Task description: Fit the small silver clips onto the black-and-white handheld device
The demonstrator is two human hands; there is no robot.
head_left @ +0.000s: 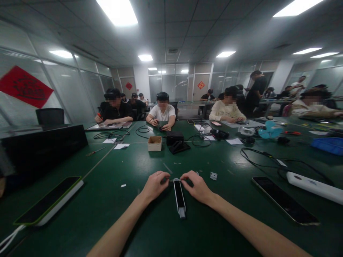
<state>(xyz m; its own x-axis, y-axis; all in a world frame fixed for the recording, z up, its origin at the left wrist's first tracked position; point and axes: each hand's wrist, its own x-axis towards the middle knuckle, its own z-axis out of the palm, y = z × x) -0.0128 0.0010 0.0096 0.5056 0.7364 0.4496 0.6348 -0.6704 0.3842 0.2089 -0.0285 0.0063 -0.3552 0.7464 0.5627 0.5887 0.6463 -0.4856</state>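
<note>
Head view's got the left hand [157, 185] and right hand [197, 186] up at the far end of a slim dark-screened device [179, 196], which is lying on the green tabletop [107, 200] between them. Both are curled nearly closed, but can't tell if either's actually pinching anything. Step in hand looks like fiddly detail work up there, so the next move probably calls for a light, steady touch.

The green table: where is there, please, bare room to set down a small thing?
One bare patch lies between the left phone and the left hand, around a white scrap; another, between the right hand and the right phone. It is crowded around the fan and blue tray, and tight at the far end of the device, between the hands.
</note>
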